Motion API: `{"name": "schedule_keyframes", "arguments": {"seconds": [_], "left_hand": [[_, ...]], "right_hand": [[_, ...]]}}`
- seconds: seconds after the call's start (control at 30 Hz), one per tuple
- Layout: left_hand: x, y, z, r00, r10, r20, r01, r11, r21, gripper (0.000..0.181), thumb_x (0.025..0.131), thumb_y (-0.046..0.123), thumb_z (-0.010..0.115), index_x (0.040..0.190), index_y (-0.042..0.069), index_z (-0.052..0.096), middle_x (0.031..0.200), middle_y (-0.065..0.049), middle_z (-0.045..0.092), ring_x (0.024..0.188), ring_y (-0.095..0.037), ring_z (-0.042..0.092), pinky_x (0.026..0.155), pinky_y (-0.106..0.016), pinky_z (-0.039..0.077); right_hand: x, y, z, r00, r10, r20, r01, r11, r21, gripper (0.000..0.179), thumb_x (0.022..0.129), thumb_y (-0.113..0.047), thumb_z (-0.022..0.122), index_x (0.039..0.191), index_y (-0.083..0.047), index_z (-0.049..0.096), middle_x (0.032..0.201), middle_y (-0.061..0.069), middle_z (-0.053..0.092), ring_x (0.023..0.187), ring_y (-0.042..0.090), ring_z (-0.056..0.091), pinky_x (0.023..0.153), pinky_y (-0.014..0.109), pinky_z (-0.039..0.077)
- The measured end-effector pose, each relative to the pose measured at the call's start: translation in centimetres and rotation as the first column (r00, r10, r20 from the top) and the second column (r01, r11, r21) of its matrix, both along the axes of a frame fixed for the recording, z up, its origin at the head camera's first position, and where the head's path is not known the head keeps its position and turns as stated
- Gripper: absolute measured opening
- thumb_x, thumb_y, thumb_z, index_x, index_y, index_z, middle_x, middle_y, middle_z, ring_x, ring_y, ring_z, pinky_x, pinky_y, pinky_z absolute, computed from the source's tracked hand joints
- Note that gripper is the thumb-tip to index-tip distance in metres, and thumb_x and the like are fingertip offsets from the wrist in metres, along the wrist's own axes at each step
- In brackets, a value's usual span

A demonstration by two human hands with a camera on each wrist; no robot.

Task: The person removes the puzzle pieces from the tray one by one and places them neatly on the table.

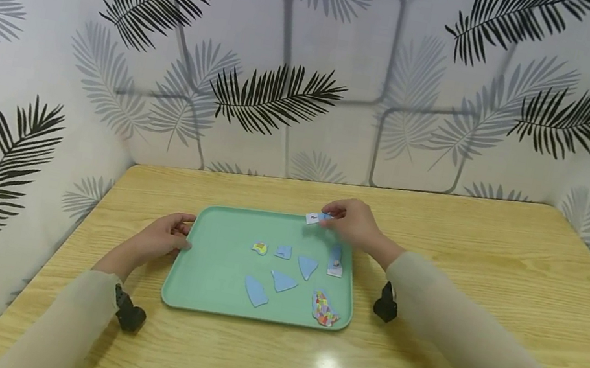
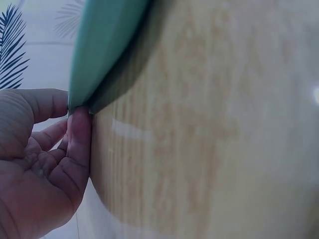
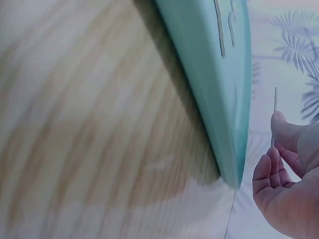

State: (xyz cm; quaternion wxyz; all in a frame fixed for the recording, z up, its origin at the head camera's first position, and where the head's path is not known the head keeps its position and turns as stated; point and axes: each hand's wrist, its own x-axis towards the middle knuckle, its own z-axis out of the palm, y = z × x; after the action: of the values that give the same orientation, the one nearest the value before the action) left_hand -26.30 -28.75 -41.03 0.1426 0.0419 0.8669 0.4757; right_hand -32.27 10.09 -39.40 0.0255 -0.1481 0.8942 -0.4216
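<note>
A flat green tray lies on the wooden table. My left hand holds its left rim, thumb against the edge and fingers under it in the left wrist view. My right hand pinches a thin blue-and-white flat piece, which looks like a puzzle piece, above the tray's far right part. The right wrist view shows that piece edge-on between thumb and fingers. On the tray lie several light-blue pieces, a multicoloured piece, a small yellow-patterned piece and a blue-and-white piece.
The wooden table reaches past the tray on all sides. A pale wall covering with leaf patterns stands behind and beside it. Each wrist carries a small black device, such as the one on the right.
</note>
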Motion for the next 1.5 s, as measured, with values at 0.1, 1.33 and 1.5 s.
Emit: {"name": "schedule_keyframes", "arguments": {"seconds": [0.1, 1.33, 1.5], "left_hand": [[0.0, -0.1, 0.0, 1.000, -0.001, -0.001, 0.001, 1.000, 0.002, 0.062, 0.092, -0.001, 0.056, 0.148, -0.005, 0.029, 0.115, -0.018, 0.046, 0.094, -0.024, 0.046, 0.073, -0.031, 0.048], [-0.1, -0.1, 0.1, 1.000, 0.007, 0.008, -0.008, 1.000, 0.009, 0.061, 0.092, -0.003, 0.055, 0.147, -0.005, 0.029, 0.114, -0.018, 0.046, 0.092, -0.023, 0.047, 0.072, -0.030, 0.047], [0.0, 0.0, 0.2, 1.000, 0.010, 0.011, -0.010, 1.000, 0.012, 0.061, 0.092, -0.003, 0.056, 0.147, -0.006, 0.029, 0.114, -0.018, 0.046, 0.091, -0.022, 0.046, 0.072, -0.029, 0.047]], "right_hand": [[-0.3, 1.0, 0.0, 1.000, -0.020, 0.001, 0.020, 1.000, -0.015, 0.028, 0.088, -0.015, 0.073, 0.112, -0.001, 0.070, 0.108, 0.013, 0.065, 0.099, 0.026, 0.057, 0.084, 0.037, 0.048], [-5.7, 11.8, -2.1, 0.967, -0.251, -0.033, 0.252, 0.968, 0.017, 0.036, 0.091, -0.015, 0.069, 0.118, 0.008, 0.064, 0.114, 0.025, 0.062, 0.103, 0.035, 0.054, 0.089, 0.043, 0.043], [-5.9, 12.1, -2.5, 0.958, -0.286, -0.015, 0.286, 0.958, 0.019, 0.033, 0.092, -0.016, 0.068, 0.116, 0.008, 0.065, 0.112, 0.025, 0.062, 0.103, 0.036, 0.055, 0.091, 0.045, 0.042]]}}
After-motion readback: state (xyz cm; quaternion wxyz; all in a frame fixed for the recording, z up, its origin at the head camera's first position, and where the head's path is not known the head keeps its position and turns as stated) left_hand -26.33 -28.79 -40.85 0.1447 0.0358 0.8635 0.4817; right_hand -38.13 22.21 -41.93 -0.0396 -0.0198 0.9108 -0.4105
